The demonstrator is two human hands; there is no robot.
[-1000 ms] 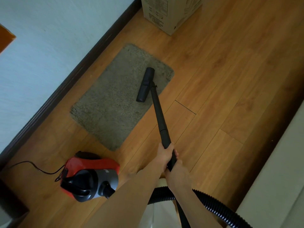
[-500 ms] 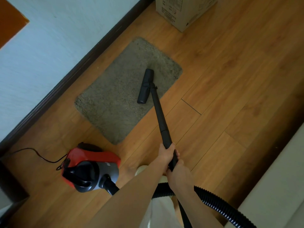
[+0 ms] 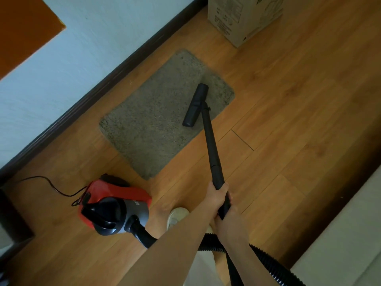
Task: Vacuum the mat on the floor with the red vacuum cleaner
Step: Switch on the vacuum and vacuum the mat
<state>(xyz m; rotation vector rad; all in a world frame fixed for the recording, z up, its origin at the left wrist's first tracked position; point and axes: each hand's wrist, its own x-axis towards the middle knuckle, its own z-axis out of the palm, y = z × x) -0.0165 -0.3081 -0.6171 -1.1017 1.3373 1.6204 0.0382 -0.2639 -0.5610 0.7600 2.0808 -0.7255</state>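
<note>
Left hand: the left hand (image 3: pixel 216 196) is gripping the black wand (image 3: pixel 212 148) at its lower end, fingers wrapping round the tube, just right of the frame's centre and low.
Right hand: the right hand (image 3: pixel 227 220) is gripping the same wand just below the left hand, fingers curling round it, the two hands touching.
Wand: it is running from the hands up to the nozzle (image 3: pixel 195 105), leaning slightly left.
Nozzle: it is lying flat on the mat (image 3: pixel 160 116), on the mat's right part, long side running up and down the frame.
Mat: the grey-brown mat is lying on the wood floor (image 3: pixel 288 120) at the centre of the frame, beside the dark skirting (image 3: pixel 107 87).
Vacuum: the red vacuum (image 3: pixel 115 205) is sitting on the floor at lower left, well apart from the nozzle, near the mat's lower corner.
Hose: the ribbed hose (image 3: pixel 274 267) is trailing to the lower right edge.
Cord: a black cord (image 3: pixel 51 185) is lying left of the vacuum.
Box: a cardboard box (image 3: pixel 243 17) is standing at the top right.
Shoe: a pale shoe (image 3: pixel 177 216) is showing between the vacuum and the arms.
</note>
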